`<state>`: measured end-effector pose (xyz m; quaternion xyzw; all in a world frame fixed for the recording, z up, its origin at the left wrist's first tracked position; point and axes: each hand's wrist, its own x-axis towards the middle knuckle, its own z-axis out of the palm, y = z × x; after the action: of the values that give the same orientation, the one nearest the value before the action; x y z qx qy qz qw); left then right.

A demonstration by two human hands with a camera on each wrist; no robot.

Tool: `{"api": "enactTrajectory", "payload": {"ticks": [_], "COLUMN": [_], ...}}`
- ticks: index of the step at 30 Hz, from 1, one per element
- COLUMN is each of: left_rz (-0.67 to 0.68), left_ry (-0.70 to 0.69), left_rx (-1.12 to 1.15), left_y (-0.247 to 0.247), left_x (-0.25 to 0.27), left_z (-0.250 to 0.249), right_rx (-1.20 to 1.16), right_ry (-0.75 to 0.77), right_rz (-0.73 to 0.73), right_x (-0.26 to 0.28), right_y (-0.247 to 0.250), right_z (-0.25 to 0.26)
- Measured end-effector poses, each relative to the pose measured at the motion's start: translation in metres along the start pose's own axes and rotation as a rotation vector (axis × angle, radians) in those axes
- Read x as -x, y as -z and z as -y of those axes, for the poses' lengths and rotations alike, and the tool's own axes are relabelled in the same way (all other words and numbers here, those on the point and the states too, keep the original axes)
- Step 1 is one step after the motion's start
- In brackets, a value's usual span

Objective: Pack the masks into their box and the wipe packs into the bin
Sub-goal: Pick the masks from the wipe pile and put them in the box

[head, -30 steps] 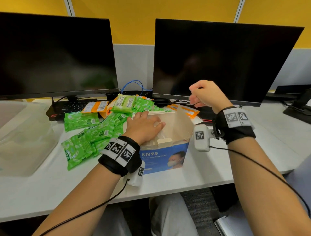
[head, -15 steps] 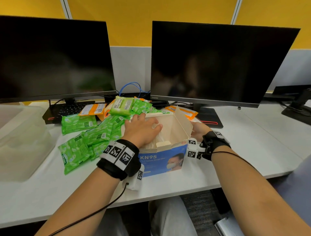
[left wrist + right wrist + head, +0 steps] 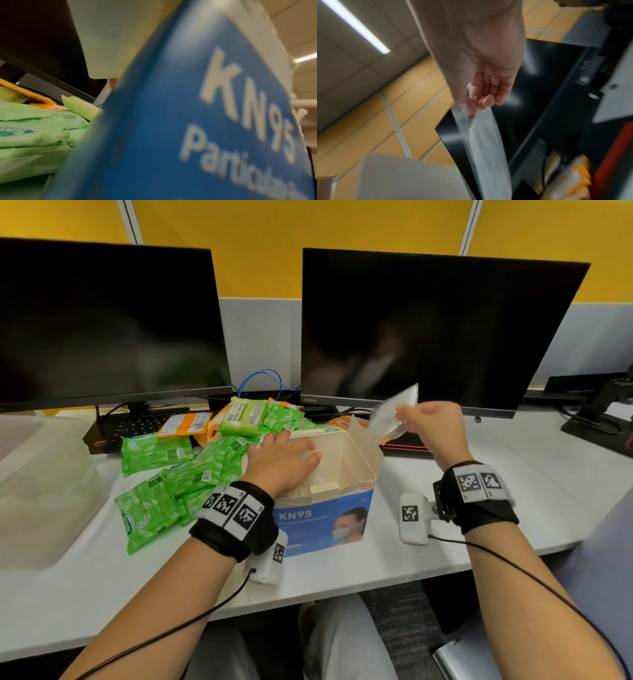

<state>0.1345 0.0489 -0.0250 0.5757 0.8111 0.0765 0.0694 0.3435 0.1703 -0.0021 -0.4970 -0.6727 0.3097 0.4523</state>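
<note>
Head view, right hand pinching wrapped mask above open KN95 box, left hand flat inside it, fingers extended, green wipe packs left of fingers, 2 dark monitors beyond.

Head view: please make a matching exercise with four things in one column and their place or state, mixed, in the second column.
Things:
1. mask box
2. wrapped mask
3. green wipe packs
4. clear bin

Places or states:
A. at the far left of the desk
B. open, left hand resting inside its top
C. held up by the right hand
D. piled on the desk left of the box

Pairs: 1-B, 2-C, 3-D, 4-A
</note>
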Motion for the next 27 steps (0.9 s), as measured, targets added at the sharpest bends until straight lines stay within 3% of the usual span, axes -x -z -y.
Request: {"api": "enactTrajectory", "payload": {"ticks": [4, 11, 15, 19, 22, 25, 27], "left_rz": [-0.012, -0.012, -0.019, -0.017, -0.01, -0.022, -0.034], "left_ry": [-0.004, -0.003, -0.016, -0.015, -0.013, -0.01, -0.011], "left_rx": [0.016, 0.013, 0.006, 0.0, -0.033, -0.04, -0.032], "left_y": [0.0, 0.001, 0.001, 0.001, 0.001, 0.0, -0.001], "left_x": [0.0, 0.001, 0.001, -0.001, -0.002, -0.003, -0.003], "left_z": [0.001, 0.0, 0.0, 0.001, 0.001, 0.001, 0.002], "right_rx": [0.066, -0.093, 0.208, 0.308, 0.385, 0.635, 0.748], "right_ry": [0.279, 0.462, 0.532, 0.439, 0.318, 0.274, 0.248], "right_rz": [-0.072, -0.029, 0.089, 0.218, 0.401, 0.611, 0.637], "right_x": [0.008, 0.018, 0.03, 0.036, 0.041, 0.047, 0.049], "right_y": [0.022, 0.032, 0.02, 0.001, -0.01, -0.017, -0.018], "right_z": [0.04, 0.077, 0.091, 0.093, 0.091, 0.091, 0.089]}}
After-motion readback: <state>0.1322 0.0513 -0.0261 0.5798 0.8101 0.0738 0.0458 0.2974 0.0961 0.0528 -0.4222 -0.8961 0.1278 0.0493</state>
